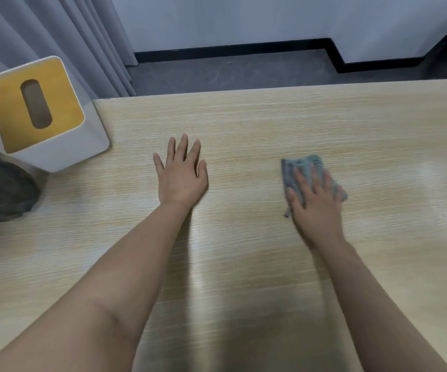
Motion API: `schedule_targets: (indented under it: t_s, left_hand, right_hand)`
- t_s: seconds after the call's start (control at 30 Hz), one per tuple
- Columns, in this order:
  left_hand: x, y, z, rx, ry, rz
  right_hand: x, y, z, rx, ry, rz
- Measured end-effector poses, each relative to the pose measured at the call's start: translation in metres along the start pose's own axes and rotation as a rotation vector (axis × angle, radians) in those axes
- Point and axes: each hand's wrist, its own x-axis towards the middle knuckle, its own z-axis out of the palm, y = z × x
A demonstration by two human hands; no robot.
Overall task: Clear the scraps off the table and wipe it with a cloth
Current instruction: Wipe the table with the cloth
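Observation:
A light wood-grain table (257,122) fills most of the view. My left hand (181,174) lies flat on it near the middle, fingers straight and spread, holding nothing. To the right, my right hand (316,205) presses down with straight fingers on a grey-blue cloth (301,167) that lies flat on the tabletop; the hand and cloth look motion-blurred. Part of the cloth is hidden under the palm. No scraps show on the surface.
A white tissue box with a yellow slotted top (37,111) stands at the table's left corner. A dark round bin (0,186) sits at the left edge. Grey curtains (56,30) hang behind, and dark floor (230,71) lies beyond the far table edge.

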Motion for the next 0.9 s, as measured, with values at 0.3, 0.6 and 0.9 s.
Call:
schedule_targets:
  t_s: [0.3,0.6,0.9]
  left_hand:
    - [-0.047,-0.005,-0.012,-0.135,-0.07,0.069]
    - [-0.165,-0.01,-0.009,-0.017,-0.248,0.036]
    - [-0.194,-0.032,-0.011,0.052,-0.29,0.127]
  right_hand:
    - [-0.05,-0.09,0.032,-0.042,-0.081,-0.345]
    - [-0.022,-0.014,0.006,-0.031,-0.078,-0.05]
    - [-0.116,-0.08,0.042,-0.067,-0.174,-0.616]
